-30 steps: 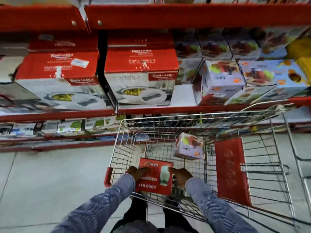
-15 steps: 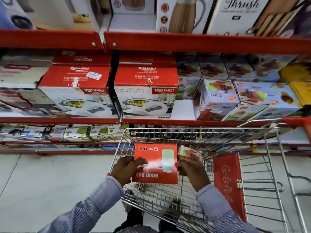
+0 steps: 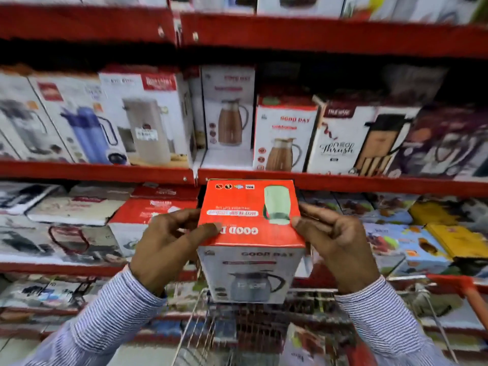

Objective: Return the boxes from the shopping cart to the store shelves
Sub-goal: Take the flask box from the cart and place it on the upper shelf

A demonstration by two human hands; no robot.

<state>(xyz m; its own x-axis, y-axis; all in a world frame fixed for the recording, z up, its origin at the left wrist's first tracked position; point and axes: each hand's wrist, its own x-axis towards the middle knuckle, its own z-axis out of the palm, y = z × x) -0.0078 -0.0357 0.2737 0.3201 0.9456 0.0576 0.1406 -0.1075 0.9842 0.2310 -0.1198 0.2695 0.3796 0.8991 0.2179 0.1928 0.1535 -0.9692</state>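
I hold a Good Day jug box [image 3: 250, 241], red on top and white in front with a kettle picture, high above the wire shopping cart [image 3: 200, 328]. My left hand [image 3: 169, 244] grips its left side and my right hand [image 3: 335, 244] grips its right side. The box is level with the red edge of the jug shelf [image 3: 343, 182]. On that shelf stand two matching Good Day boxes [image 3: 285, 136], with a bare gap of shelf floor [image 3: 227, 159] in front of the left one. The cart's inside is blurred.
Red shelving fills the view. Flask and jug boxes [image 3: 148, 120] line the shelf at box height, casserole boxes [image 3: 148, 215] and juicer boxes [image 3: 396, 233] lie one shelf down. The cart's red handle [image 3: 472, 294] is at the lower right.
Both hands lifted the red-topped box out of the cart and up to shelf height. My view tilted up, so the jug shelf now fills the middle.
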